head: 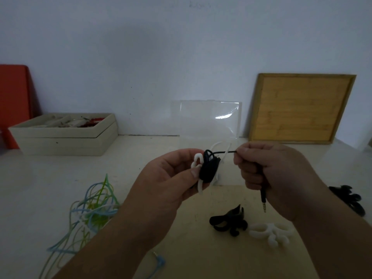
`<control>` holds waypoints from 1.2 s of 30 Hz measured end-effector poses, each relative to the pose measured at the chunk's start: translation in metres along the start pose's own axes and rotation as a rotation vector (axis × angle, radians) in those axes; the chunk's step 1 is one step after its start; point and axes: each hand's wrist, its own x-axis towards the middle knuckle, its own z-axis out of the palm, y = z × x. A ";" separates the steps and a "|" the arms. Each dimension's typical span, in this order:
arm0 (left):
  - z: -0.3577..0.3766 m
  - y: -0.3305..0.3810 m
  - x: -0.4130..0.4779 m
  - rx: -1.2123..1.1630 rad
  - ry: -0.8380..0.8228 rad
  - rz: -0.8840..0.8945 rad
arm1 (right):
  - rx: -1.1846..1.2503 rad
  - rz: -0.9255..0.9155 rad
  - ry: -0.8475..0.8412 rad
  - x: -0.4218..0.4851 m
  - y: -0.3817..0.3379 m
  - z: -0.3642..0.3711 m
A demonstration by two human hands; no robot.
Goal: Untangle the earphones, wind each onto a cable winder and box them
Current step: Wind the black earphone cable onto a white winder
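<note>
My left hand grips a white cable winder with black earphone cable wound around it. A taut stretch of that cable runs right to my right hand, which pinches it; the black jack plug hangs below my fist. A tangle of blue, green and white earphones lies on the table at the lower left. Spare winders rest at the lower right: a black one, a white one and another black one behind my right forearm.
A clear plastic box stands open against the wall behind my hands. A wooden tray leans on the wall at the right. A beige compartment box with small items and an orange object sit at the left.
</note>
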 end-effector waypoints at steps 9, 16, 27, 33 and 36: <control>-0.005 -0.009 0.004 0.067 0.110 0.083 | -0.465 0.058 -0.260 -0.012 0.009 0.024; -0.008 -0.011 0.004 0.188 0.252 0.088 | -0.577 0.015 -0.443 -0.020 0.005 0.032; -0.009 -0.011 0.000 0.839 0.235 0.368 | -0.723 -0.226 -0.300 -0.021 -0.007 0.030; -0.011 -0.008 0.001 0.979 0.170 0.454 | -0.736 -0.333 -0.055 -0.017 -0.007 0.021; -0.008 -0.007 -0.002 0.948 0.138 0.449 | -0.716 -0.334 0.003 -0.016 -0.008 0.019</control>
